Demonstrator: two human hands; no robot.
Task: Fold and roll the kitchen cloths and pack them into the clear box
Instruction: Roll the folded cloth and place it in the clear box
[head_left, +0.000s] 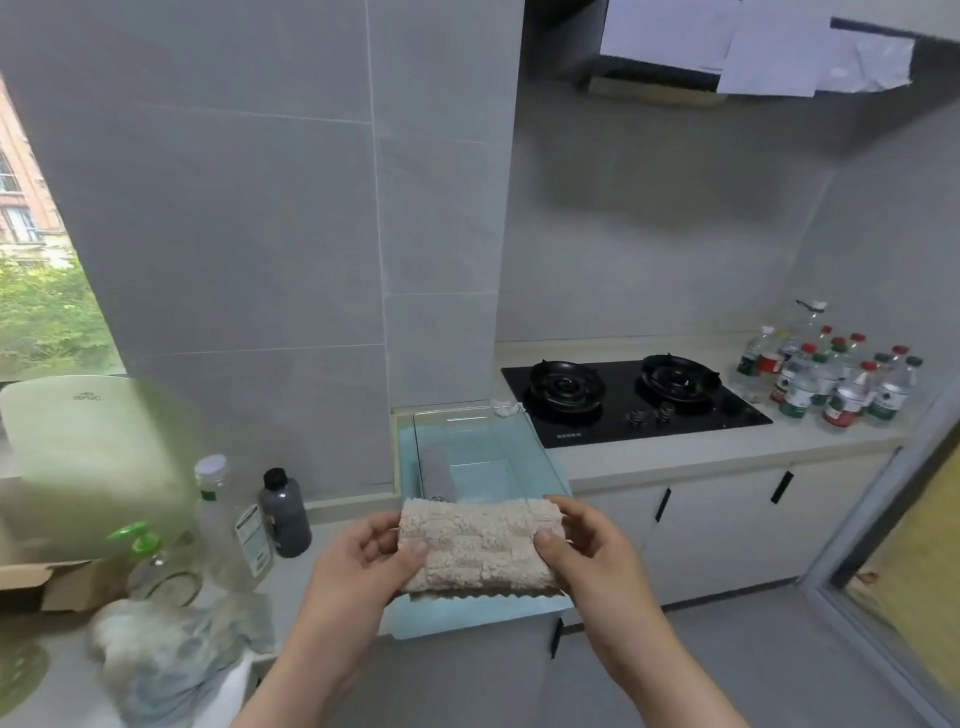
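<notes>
Far left on the counter: loose pile of cloths (171, 654), crumpled, not yet folded. Left hand (358, 561) grips the left end of the beige cloth (480, 545), thumb on the front face, fingers curled behind. Beige cloth is a fluffy folded bundle, looks part-rolled, held level in the air between the 2 hands, just in front of and above the near edge of the clear box (483, 467). Right hand (592, 551) grips the right end the same way, thumb in front, fingers wrapped round the back. Clear box sits at the counter corner on something light blue. 1 grey rolled cloth (438, 473) lies inside along its left wall. Further right: black 2-burner hob (628, 405), well apart.

Handling, judged: beige cloth is light, soft, thick-piled, no stiffness, so it likely sags and springs open if an end is let go. Not slippery, not fragile. Best hold is at both ends, thumbs pinning the loose edge, squeezing to keep the roll tight. Then lower it in beside the grey rolled cloth. Clear box looks rigid and light, so it may slide if bumped.
</notes>
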